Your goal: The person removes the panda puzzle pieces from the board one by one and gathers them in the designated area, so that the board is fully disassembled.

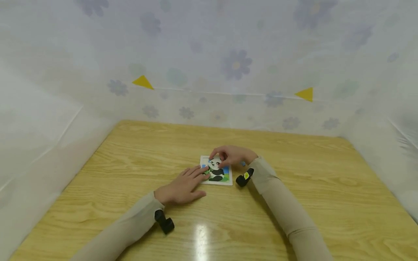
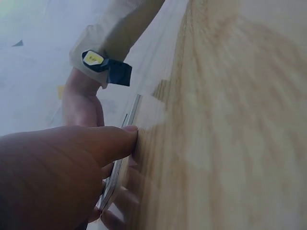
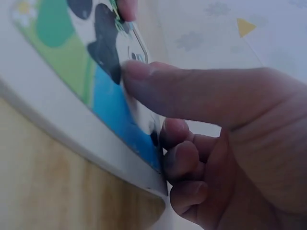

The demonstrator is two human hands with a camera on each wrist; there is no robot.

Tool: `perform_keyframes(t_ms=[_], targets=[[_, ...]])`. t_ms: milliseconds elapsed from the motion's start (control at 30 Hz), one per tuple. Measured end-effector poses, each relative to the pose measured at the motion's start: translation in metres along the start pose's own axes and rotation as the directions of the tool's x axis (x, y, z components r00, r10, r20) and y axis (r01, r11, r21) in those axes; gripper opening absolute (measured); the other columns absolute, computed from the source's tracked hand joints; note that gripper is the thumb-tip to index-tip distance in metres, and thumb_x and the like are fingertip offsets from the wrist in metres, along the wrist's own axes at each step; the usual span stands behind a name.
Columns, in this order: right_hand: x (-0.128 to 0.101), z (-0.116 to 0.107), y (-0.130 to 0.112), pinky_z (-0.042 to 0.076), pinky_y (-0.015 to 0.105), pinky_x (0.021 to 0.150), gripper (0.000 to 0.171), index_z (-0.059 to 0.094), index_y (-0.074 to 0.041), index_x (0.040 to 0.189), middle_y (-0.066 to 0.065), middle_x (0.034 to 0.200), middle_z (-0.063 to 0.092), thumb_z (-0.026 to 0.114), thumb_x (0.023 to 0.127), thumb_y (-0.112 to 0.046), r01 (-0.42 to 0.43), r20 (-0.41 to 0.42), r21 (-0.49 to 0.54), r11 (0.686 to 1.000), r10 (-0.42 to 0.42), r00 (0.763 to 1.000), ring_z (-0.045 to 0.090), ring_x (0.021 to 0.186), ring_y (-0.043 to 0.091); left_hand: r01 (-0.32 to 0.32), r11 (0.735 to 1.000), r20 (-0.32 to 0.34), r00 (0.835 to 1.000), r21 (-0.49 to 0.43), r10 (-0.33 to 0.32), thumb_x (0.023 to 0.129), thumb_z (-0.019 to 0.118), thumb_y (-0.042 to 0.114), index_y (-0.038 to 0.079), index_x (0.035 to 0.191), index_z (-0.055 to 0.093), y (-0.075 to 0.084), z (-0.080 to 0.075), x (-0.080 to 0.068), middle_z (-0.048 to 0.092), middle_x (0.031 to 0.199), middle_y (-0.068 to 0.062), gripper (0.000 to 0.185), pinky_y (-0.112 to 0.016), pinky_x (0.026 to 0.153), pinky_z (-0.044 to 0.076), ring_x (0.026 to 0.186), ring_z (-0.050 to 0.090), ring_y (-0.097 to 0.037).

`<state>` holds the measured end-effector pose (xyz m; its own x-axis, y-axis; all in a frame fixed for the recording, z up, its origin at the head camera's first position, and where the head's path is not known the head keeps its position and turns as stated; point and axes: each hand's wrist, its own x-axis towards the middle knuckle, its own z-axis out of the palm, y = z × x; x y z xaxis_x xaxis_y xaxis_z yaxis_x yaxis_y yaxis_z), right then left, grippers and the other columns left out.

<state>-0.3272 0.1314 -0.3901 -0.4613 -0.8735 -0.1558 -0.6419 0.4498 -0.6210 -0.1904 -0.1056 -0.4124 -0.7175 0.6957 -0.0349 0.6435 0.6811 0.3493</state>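
A panda picture puzzle (image 1: pixel 225 178) in a white frame lies flat on the table, near its middle. My left hand (image 1: pixel 184 186) comes from the lower left, palm down, fingers stretched and their tips resting on the picture's left part. Its thumb (image 2: pixel 112 143) shows beside the frame's edge in the left wrist view. From the upper right my right hand (image 1: pixel 233 155) bends over the puzzle. Its thumb and index finger pinch at the panda's head piece (image 1: pixel 213 164), while the other fingers curl by the frame's edge (image 3: pixel 120 175). Whether that piece is lifted is hard to see.
The wooden table (image 1: pixel 130 156) has white floral sheeting (image 1: pixel 209 72) behind it and at both sides. A small blue item (image 1: pixel 243 164) lies beside the right wrist. Black wrist cameras (image 1: pixel 245 177) sit on both sleeves. Yellow triangles (image 1: pixel 142 82) mark the back sheet.
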Motion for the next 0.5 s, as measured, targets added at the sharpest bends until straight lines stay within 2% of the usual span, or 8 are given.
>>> perform_keyframes(t_ms=[133, 333, 500], targets=[[0.012, -0.010, 0.000, 0.037, 0.023, 0.058, 0.033, 0.061, -0.008, 0.118, 0.000, 0.065, 0.046, 0.071, 0.087, -0.010, 0.000, 0.085, 0.027, 1.000, -0.002, 0.996, 0.037, 0.055, 0.009, 0.002, 1.000, -0.002, 1.000, 0.002, -0.002, 0.099, 0.048, 0.042, 0.012, 0.150, 0.034, 0.000, -0.001, 0.000, 0.018, 0.160, -0.007, 0.060, -0.054, 0.116, 0.014, 0.147, 0.013, -0.033], [0.026, -0.018, -0.003, 0.035, 0.022, 0.055, 0.030, 0.059, -0.004, 0.109, -0.003, 0.059, 0.038, 0.074, 0.083, -0.005, -0.012, 0.195, 0.010, 1.000, 0.010, 0.981, 0.033, 0.050, 0.007, -0.015, 1.000, -0.008, 1.000, 0.009, 0.015, 0.099, 0.049, 0.040, 0.011, 0.150, 0.035, -0.001, -0.001, 0.000, 0.020, 0.160, -0.009, 0.060, -0.055, 0.115, 0.016, 0.147, 0.015, -0.035], [0.031, -0.019, -0.006, 0.033, 0.022, 0.056, 0.029, 0.058, -0.005, 0.104, -0.003, 0.060, 0.034, 0.076, 0.080, -0.002, -0.041, 0.222, 0.005, 0.999, 0.039, 0.974, 0.030, 0.052, 0.008, -0.020, 1.000, -0.010, 1.000, 0.009, 0.020, 0.099, 0.049, 0.040, 0.011, 0.149, 0.035, -0.001, 0.001, 0.001, 0.020, 0.160, -0.010, 0.059, -0.055, 0.115, 0.016, 0.147, 0.015, -0.035]])
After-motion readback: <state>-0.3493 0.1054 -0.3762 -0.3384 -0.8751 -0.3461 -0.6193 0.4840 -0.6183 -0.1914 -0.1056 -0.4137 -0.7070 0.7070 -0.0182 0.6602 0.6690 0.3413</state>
